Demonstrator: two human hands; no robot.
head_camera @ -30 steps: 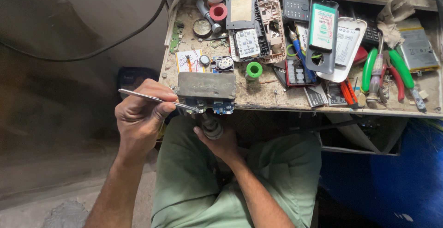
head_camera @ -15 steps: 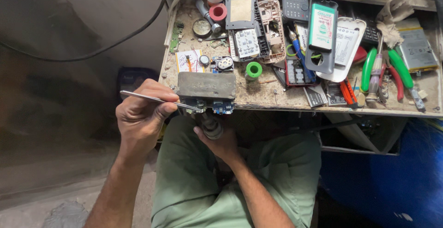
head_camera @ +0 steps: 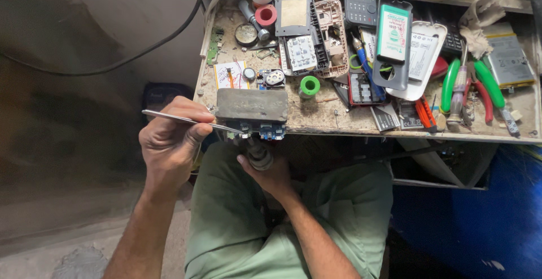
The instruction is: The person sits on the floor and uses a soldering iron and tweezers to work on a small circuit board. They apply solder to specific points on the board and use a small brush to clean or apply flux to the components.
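My left hand (head_camera: 169,143) grips thin metal tweezers (head_camera: 189,121), whose tips reach a small blue circuit board (head_camera: 261,130) at the front edge of the workbench (head_camera: 339,122). A worn grey rectangular block (head_camera: 252,105) rests on top of that board. Just below the board, my right hand (head_camera: 272,176) is closed around a dark cylindrical tool (head_camera: 257,153) that points up at the board's underside. Both hands sit over my lap in green trousers.
The bench holds several dismantled phone parts and keypads (head_camera: 302,53), a green-screened phone in a case (head_camera: 393,33), green-handled pliers (head_camera: 485,84), red-handled cutters (head_camera: 424,113), a green tape roll (head_camera: 309,86) and a red ring (head_camera: 266,14). A black cable (head_camera: 141,53) runs left. A blue bin (head_camera: 480,211) stands at the right.
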